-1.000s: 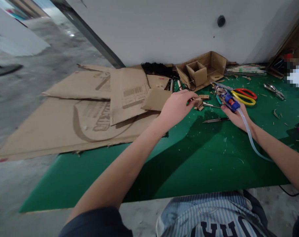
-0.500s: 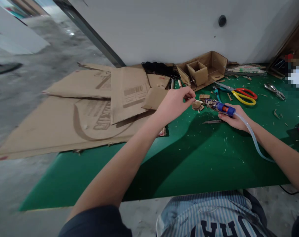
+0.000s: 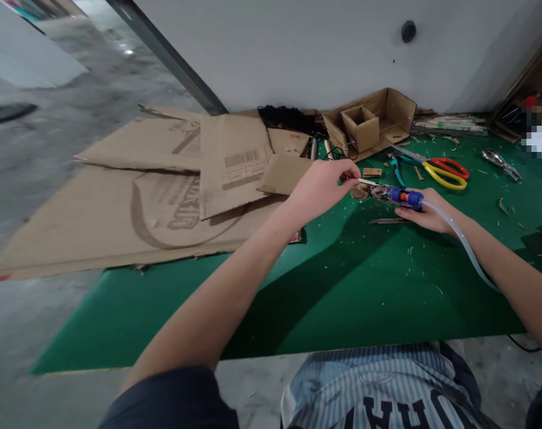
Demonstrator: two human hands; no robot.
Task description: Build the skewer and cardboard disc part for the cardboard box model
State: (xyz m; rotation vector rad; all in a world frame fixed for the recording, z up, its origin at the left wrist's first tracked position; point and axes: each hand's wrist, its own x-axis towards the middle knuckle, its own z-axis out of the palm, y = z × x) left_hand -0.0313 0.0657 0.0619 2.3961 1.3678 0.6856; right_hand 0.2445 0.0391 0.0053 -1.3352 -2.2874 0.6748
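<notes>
My right hand (image 3: 428,213) is wrapped round a blue glue gun (image 3: 406,198), whose nozzle end is smeared and points left. A long, clear glue stick (image 3: 459,233) curves out of its back. With thumb and fingertips pinched, my left hand (image 3: 328,183) holds a thin pale wooden stick (image 3: 368,182) by the nozzle end; whether they touch I cannot tell. Under the stick's tip lies a small round piece of cardboard (image 3: 359,192). Below the glue gun, a slim craft knife (image 3: 387,221) lies on the green table (image 3: 342,298).
Scissors (image 3: 445,173) with red and yellow handles lie beyond my right hand, near teal-handled pliers (image 3: 396,171). A cardboard box (image 3: 389,113) stands against the wall. Large cardboard sheets (image 3: 114,220) cover the left side. A metal tool (image 3: 501,165) lies at right among scraps.
My left hand has moved slightly right with the wooden stick, closer to the glue gun's nozzle end. The glue gun has shifted slightly left. The view has tilted a little.
</notes>
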